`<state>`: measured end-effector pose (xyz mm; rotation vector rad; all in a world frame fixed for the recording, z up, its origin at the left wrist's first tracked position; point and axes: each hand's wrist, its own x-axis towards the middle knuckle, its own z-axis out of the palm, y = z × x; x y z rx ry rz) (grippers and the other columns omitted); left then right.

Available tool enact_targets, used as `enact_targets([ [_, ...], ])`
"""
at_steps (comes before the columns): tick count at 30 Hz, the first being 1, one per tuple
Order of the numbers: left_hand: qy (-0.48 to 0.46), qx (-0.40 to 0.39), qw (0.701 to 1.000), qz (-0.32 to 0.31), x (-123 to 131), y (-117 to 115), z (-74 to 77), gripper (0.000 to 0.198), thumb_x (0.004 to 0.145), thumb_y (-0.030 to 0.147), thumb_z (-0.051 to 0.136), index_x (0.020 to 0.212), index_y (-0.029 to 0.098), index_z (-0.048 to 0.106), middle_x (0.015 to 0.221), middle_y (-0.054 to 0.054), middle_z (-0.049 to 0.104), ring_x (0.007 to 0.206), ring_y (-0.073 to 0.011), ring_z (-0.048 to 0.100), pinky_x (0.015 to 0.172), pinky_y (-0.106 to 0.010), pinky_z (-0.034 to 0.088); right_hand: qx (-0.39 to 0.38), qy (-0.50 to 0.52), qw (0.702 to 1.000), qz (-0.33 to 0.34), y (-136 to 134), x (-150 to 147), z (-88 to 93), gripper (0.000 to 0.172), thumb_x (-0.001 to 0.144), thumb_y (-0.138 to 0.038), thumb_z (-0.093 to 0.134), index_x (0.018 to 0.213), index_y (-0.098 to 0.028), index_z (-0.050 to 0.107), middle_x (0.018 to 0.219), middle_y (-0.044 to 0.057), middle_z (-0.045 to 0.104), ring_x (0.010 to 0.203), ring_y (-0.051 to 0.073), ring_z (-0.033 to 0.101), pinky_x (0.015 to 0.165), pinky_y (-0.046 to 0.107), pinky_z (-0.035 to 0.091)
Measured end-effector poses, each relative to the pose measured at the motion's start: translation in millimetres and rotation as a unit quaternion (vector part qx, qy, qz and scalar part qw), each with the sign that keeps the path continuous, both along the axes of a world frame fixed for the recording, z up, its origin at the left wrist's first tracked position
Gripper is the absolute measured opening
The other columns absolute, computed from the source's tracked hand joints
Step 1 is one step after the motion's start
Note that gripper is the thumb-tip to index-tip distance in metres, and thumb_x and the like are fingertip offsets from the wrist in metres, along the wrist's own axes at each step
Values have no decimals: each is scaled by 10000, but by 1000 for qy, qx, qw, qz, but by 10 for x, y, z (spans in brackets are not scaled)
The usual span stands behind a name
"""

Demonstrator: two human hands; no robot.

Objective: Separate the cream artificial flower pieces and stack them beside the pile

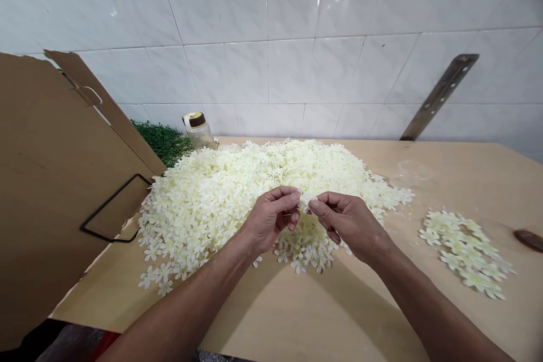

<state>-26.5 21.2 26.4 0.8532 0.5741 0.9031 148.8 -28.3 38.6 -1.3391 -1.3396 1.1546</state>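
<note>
A large heap of pale cream artificial flowers (220, 198) spreads over the table in front of me. Above its near middle, my left hand (275, 215) pinches thumb and forefinger at a white flower (304, 199). My right hand (341, 218) grips the same flower from the other side, its fingers curled. The two fingertips are close together, with only a small bit of petal showing between them. Off to the right lies a smaller, flatter group of the same flowers (462, 249).
A brown cardboard box (55, 181) stands at the left, with a black wire frame (102, 203) against it. Behind the heap are a lidded bottle (199, 131) and green artificial foliage (159, 140). A slotted metal bar (439, 99) leans on the tiled wall. A dark brown object (529, 240) lies far right.
</note>
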Motion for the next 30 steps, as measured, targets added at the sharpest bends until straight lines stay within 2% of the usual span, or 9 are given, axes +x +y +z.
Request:
enact_targets([
  [4,4,-4,1000,23,-16,37,-10,254,726,303,809,843,147,647,699,18,576,505,-73,535,421,-187,386,0,41,999,15,12,57,-7,377,830,-536,676,753,-169,641,562,-38,491,418,72,408,403,217,349],
  [8,10,-6,999,37,-21,51,-14,275,717,323,816,831,141,645,755,2,598,513,-66,531,426,-185,385,12,51,999,-7,27,84,-13,355,817,-519,701,826,-164,689,544,-43,480,424,77,403,405,222,362],
  [15,16,-11,998,53,-23,66,-11,280,731,351,806,783,136,634,779,-8,599,518,-61,522,432,-184,374,31,-22,997,-64,20,90,10,389,870,-552,610,842,-172,688,531,-48,477,391,83,436,427,235,397],
  [20,13,3,999,53,-27,69,-17,286,742,365,796,771,136,627,797,-20,608,522,-61,516,437,-189,375,28,-70,990,-118,6,61,70,393,849,-562,621,775,-178,654,475,-51,474,365,83,417,384,215,364],
  [23,23,-1,998,50,-26,61,-13,288,751,374,789,770,138,626,806,-22,618,522,-58,513,438,-186,372,32,-101,984,-140,-20,46,139,385,829,-553,644,779,-173,686,424,-53,452,360,87,398,370,211,337],
  [27,32,3,998,48,-18,42,-1,288,751,384,790,784,149,627,802,-17,629,517,-57,516,436,-183,372,52,-135,976,-165,11,81,142,403,831,-544,636,883,-162,754,467,-19,526,373,97,393,364,229,330],
  [30,45,23,998,43,-8,12,11,277,762,388,780,796,158,630,800,-16,641,512,-61,521,432,-187,378,86,-178,964,-179,98,132,81,437,840,-520,627,1072,-171,752,638,29,661,404,100,424,400,247,377],
])
